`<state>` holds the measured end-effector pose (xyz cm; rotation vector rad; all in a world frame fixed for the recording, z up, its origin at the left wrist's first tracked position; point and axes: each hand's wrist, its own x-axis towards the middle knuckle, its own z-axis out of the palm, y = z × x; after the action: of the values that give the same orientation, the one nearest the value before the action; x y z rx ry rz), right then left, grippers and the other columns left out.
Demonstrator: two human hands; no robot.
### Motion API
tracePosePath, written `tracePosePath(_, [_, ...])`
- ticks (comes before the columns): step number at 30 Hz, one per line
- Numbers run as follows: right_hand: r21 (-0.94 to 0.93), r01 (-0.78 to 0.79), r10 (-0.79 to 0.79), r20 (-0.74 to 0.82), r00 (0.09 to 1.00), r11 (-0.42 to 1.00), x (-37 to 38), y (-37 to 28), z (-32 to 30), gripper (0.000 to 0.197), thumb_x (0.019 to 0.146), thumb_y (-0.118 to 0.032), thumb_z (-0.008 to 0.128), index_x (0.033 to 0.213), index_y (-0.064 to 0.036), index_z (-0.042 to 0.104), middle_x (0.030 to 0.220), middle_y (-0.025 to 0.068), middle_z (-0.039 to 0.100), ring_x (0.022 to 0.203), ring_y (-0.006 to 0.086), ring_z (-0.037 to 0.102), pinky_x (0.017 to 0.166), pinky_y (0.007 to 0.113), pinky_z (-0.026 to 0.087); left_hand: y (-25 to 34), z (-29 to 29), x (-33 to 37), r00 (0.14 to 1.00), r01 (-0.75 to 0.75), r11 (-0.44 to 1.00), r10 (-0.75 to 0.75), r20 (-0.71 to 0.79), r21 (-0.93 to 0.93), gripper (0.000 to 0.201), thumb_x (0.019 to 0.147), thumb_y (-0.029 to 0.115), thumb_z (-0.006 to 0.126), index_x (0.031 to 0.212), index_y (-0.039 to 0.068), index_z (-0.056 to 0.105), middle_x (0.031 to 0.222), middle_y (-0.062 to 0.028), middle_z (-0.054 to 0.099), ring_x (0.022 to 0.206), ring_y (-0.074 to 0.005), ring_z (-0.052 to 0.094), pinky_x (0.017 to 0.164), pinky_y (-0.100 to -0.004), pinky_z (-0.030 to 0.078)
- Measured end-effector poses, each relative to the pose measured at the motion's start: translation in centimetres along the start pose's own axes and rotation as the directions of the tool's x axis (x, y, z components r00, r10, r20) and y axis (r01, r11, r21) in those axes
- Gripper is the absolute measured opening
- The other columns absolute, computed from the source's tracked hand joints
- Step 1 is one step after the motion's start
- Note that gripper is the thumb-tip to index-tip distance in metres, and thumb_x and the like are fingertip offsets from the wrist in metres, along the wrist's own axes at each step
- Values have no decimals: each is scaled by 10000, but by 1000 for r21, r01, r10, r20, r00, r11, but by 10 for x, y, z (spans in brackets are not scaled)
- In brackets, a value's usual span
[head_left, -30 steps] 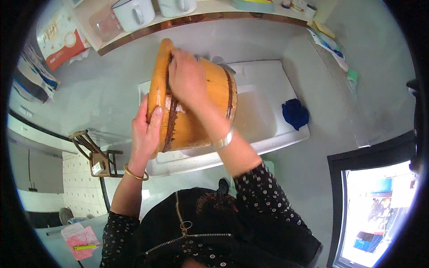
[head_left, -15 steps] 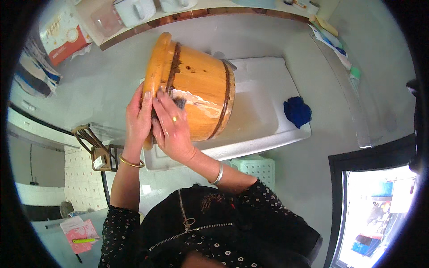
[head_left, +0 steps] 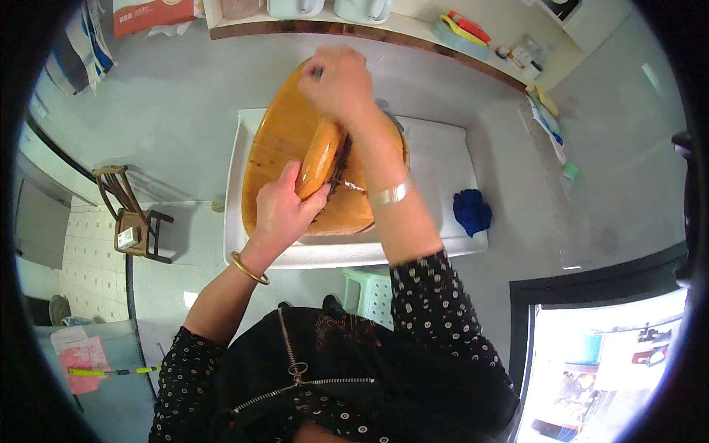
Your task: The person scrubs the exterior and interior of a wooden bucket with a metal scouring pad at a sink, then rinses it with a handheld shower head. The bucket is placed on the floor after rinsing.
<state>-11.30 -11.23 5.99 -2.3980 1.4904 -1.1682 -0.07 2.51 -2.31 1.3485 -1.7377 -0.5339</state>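
A varnished wooden bucket (head_left: 277,140) with dark bands leans tilted in a white rectangular sink (head_left: 317,255), and a wet, shiny patch glints on its side. My left hand (head_left: 281,210), with a gold bangle at the wrist, grips the bucket's thick rounded edge, thumb along one side and fingers at the other. At the far top of the bucket is my right hand (head_left: 343,81), blurred by motion and curled over the wood. A bit of a dark scrubbing pad (head_left: 317,73) shows at its fingers; the rest is hidden beneath them.
A dark blue cloth (head_left: 472,213) lies on the sink's right edge. Behind, a shelf (head_left: 413,26) carries mugs (head_left: 295,7). A pale green plastic stool (head_left: 369,295) stands below the sink, and a small wooden chair (head_left: 136,225) is at the left.
The bucket has been turned and tilted in the sink. My right hand has moved from its near side to its far top. My left hand still holds the edge. The view has shifted.
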Motion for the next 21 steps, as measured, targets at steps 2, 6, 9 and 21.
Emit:
tracePosePath(2, [231, -208, 174, 161, 972, 950, 51, 36, 8, 215, 714, -197, 676, 883, -75, 727, 979, 97, 695, 956, 280, 633, 856, 374, 494, 4, -2, -1, 998, 66, 997, -66, 13, -42, 338, 794, 290, 711, 883, 16, 533, 718, -167, 592, 629, -332, 571, 592, -380, 460])
tracePosePath(6, [482, 47, 55, -196, 979, 875, 39, 75, 32, 277, 754, -224, 697, 958, -39, 721, 970, 102, 699, 907, 199, 635, 841, 309, 487, 3, -10, 3, 1000, 25, 999, -24, 18, -24, 388, 821, 355, 683, 958, 17, 552, 714, -166, 621, 659, -358, 612, 586, -416, 479])
tracePosePath(9, [498, 134, 163, -507, 846, 857, -67, 43, 43, 272, 861, -148, 588, 1096, -15, 624, 1089, 167, 637, 1017, 281, 605, 913, 362, 460, -4, -12, 13, 999, -26, 993, 23, -30, -112, 432, 842, 408, 659, 983, 8, 577, 729, -180, 639, 692, -384, 634, 594, -432, 488])
tracePosePath(21, [271, -160, 247, -326, 912, 949, -76, 22, 32, 221, 852, -151, 594, 1035, -33, 633, 1148, 205, 599, 1070, 398, 557, 883, 477, 447, -28, -22, 52, 986, 132, 971, -149, -70, -200, 518, 984, 441, 470, 1027, -53, 623, 830, -55, 600, 787, -126, 492, 736, -291, 446])
